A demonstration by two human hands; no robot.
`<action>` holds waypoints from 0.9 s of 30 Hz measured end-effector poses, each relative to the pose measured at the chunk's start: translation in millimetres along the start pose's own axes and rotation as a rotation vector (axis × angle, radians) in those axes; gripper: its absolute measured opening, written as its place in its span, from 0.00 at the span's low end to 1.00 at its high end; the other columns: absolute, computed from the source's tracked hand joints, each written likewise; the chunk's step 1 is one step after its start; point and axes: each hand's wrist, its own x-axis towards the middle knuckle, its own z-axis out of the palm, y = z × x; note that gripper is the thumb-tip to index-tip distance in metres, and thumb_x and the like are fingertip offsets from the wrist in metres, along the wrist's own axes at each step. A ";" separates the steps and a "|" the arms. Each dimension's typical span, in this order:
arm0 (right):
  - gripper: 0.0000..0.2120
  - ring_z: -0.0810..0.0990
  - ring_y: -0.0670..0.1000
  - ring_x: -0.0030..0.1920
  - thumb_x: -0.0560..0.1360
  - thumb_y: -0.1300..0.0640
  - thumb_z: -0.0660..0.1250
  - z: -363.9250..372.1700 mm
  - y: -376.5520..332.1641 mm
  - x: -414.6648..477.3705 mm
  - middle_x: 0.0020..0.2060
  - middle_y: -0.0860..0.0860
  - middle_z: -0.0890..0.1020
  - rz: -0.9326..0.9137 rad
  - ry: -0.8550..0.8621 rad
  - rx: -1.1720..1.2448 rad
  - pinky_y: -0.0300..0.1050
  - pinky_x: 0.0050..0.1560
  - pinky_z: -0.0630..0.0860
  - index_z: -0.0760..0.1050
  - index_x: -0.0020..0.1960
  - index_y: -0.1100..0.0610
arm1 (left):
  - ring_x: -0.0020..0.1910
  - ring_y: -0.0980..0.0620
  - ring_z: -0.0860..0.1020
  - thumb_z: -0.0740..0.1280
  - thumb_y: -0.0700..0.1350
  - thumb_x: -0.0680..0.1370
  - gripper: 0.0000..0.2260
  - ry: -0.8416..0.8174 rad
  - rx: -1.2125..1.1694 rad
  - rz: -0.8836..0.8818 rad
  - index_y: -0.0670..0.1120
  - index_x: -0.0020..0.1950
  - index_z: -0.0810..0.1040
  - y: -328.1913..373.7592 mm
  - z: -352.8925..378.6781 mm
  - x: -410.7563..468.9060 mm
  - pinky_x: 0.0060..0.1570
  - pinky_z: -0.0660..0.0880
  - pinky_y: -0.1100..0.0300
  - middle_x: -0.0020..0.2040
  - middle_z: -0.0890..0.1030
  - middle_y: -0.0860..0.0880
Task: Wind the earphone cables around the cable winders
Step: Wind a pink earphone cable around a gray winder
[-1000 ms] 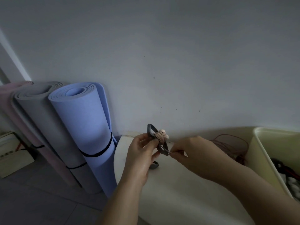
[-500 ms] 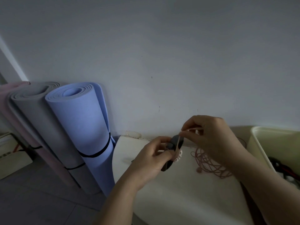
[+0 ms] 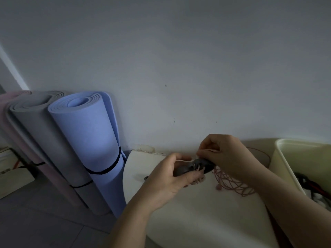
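My left hand [image 3: 168,178] grips a dark grey cable winder [image 3: 191,167] above the white round table [image 3: 206,212]. A few turns of pink earphone cable cross the winder's middle. My right hand [image 3: 227,154] pinches the pink cable just above the winder's right end. The loose rest of the pink cable [image 3: 234,183] lies in coils on the table under my right wrist, with an earbud [image 3: 218,187] at its near edge. A small dark piece [image 3: 146,178] lies on the table left of my left hand.
A cream plastic bin [image 3: 286,163] stands at the right, holding red and black cables [image 3: 308,185]. Rolled mats, blue [image 3: 89,140] and grey [image 3: 41,133], lean on the wall at the left. The wall runs close behind the table.
My right hand has come down from above the winder to its right end, carrying the pink cable. The winder now lies flatter in my left hand.
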 end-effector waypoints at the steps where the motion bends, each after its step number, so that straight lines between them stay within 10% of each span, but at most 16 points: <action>1: 0.09 0.76 0.36 0.29 0.71 0.59 0.72 1.6 0.3 0.4 0.27 0.43 0.79 0.018 0.000 0.019 0.28 0.31 0.69 0.76 0.35 0.50 | 0.46 0.56 0.83 0.73 0.46 0.72 0.14 0.029 -0.021 0.005 0.49 0.56 0.76 1.0 -0.9 -0.4 0.43 0.76 0.65 0.48 0.84 0.51; 7: 0.05 0.75 0.39 0.26 0.73 0.57 0.71 11.4 -0.9 2.1 0.30 0.47 0.82 0.100 0.058 0.145 0.30 0.27 0.68 0.78 0.39 0.55 | 0.40 0.52 0.82 0.73 0.50 0.63 0.19 0.195 -0.503 -0.070 0.43 0.51 0.78 5.6 6.8 1.0 0.41 0.79 0.60 0.43 0.84 0.45; 12: 0.05 0.79 0.51 0.31 0.73 0.56 0.72 13.7 1.4 2.6 0.33 0.54 0.83 0.147 0.079 0.203 0.37 0.29 0.71 0.78 0.40 0.57 | 0.46 0.48 0.82 0.68 0.53 0.73 0.15 0.177 -0.892 -0.297 0.44 0.54 0.79 6.0 30.1 1.9 0.42 0.81 0.53 0.41 0.83 0.46; 16: 0.06 0.76 0.42 0.26 0.72 0.56 0.72 16.8 5.0 4.4 0.31 0.49 0.82 0.153 0.047 0.123 0.31 0.25 0.68 0.78 0.38 0.55 | 0.45 0.45 0.84 0.60 0.50 0.82 0.14 0.163 -0.985 -0.329 0.45 0.61 0.78 10.3 36.9 1.4 0.37 0.81 0.52 0.52 0.84 0.41; 27: 0.04 0.79 0.37 0.30 0.72 0.55 0.72 7.6 5.4 0.6 0.30 0.46 0.82 0.122 -0.147 0.070 0.28 0.32 0.71 0.82 0.39 0.52 | 0.39 0.54 0.77 0.53 0.52 0.84 0.12 0.099 -0.077 -0.162 0.60 0.53 0.76 -6.7 27.4 6.6 0.43 0.79 0.56 0.45 0.79 0.49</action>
